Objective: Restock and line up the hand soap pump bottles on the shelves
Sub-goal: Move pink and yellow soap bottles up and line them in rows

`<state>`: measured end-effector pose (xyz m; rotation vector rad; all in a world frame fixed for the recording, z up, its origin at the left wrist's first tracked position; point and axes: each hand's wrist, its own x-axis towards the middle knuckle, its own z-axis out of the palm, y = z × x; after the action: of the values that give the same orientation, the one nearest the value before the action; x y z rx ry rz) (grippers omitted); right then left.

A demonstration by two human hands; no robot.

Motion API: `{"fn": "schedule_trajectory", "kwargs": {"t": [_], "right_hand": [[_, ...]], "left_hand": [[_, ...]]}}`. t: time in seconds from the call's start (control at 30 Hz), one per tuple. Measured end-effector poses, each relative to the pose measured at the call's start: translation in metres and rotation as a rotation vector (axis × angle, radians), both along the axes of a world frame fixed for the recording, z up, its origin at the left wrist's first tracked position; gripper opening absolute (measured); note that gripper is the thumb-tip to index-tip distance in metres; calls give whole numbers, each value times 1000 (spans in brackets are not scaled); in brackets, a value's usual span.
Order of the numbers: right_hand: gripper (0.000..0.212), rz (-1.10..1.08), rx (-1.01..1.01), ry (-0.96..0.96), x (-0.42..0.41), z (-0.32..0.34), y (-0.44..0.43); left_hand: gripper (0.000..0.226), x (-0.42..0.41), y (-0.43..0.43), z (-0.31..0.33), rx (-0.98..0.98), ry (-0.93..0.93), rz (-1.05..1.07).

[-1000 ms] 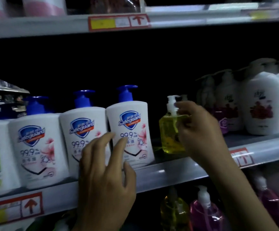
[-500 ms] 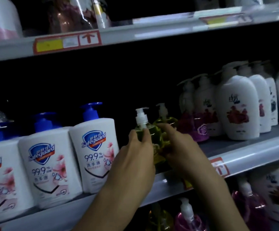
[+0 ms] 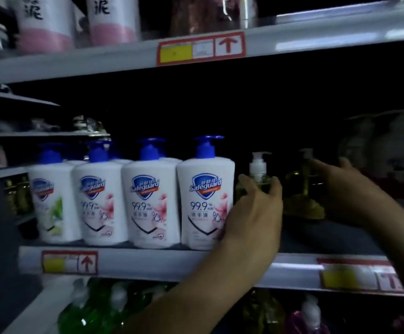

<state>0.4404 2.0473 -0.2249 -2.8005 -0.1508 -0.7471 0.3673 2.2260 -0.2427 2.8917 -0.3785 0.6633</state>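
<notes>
Several white Safeguard pump bottles (image 3: 203, 201) with blue pumps stand in a row on the middle shelf (image 3: 148, 260). Just right of them my left hand (image 3: 256, 210) is wrapped around a small yellow soap bottle (image 3: 258, 174) with a white pump, which stands on the shelf. Further right and deeper in, my right hand (image 3: 343, 189) grips a second yellow bottle (image 3: 302, 196); its pump is dim in the shadow.
An upper shelf (image 3: 316, 37) carries pink-and-white containers (image 3: 44, 27) and a red price tag (image 3: 201, 48). Pale bottles (image 3: 384, 145) sit dimly at the far right. Green and pink pump bottles (image 3: 87, 309) fill the shelf below. The back of the middle shelf is dark.
The view swung left, bringing more Safeguard bottles into sight. My hands have drawn apart, each now on its own yellow bottle, and the right hand has reached deeper into the shelf.
</notes>
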Motion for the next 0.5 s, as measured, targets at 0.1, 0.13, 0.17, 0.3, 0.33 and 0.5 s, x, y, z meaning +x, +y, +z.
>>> {"fn": "schedule_trajectory", "kwargs": {"t": [0.1,0.13,0.17,0.3,0.33,0.5], "right_hand": [[74,39,-44,186,13,-1,4],[76,27,-64,176,16,-3,4],[78,21,-87,153,18,-5,4],[67,157,25,176,8,-3,-1],[66,191,8,151,2,-1,-1],[75,306,-79,51,-21,-9,10]], "left_hand": [[98,5,-3,1,-8,0,22],[97,6,-5,2,-13,1,37],[96,6,-6,2,-11,2,52],[94,10,-10,-1,14,-7,57],[91,11,-10,-1,9,-18,54],[77,14,-12,-2,-8,-28,76]]}}
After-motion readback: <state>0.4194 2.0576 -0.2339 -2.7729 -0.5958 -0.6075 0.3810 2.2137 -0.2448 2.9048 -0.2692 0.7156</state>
